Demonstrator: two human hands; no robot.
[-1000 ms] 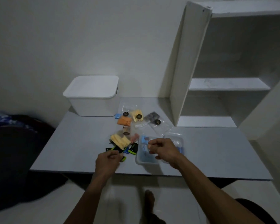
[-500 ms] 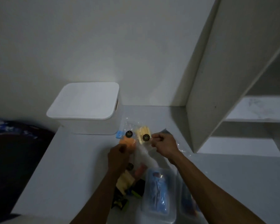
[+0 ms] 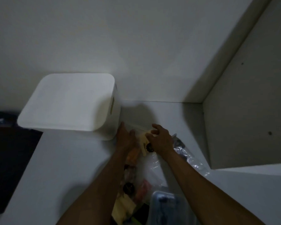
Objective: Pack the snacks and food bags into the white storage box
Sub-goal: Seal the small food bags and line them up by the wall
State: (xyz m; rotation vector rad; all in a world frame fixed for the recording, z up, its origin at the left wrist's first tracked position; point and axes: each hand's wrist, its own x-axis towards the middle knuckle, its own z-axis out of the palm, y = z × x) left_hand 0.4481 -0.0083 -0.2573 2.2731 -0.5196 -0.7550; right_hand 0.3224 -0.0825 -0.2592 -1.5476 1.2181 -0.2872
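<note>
The white storage box (image 3: 68, 103) stands at the back left of the table with its lid on. Just right of it, my left hand (image 3: 126, 138) lies flat, fingers stretched toward the box's corner, over an orange snack (image 3: 133, 154). My right hand (image 3: 160, 139) pinches a clear food bag with a yellow snack and a dark round seal (image 3: 143, 141). More clear bags (image 3: 152, 169), a pink snack (image 3: 142, 188) and a yellow packet (image 3: 122, 208) lie between my forearms. A clear plastic container with blue contents (image 3: 169, 207) sits at the bottom.
A white shelf unit (image 3: 250, 111) stands on the table's right side, its side panel close to the bags. A crumpled clear bag (image 3: 187, 157) lies against it. Something dark (image 3: 10, 159) fills the space left of the table.
The view has moved closer and lower toward the box. Both hands have reached farther back, to beside the box's right side. The right hand still holds the yellow snack bag.
</note>
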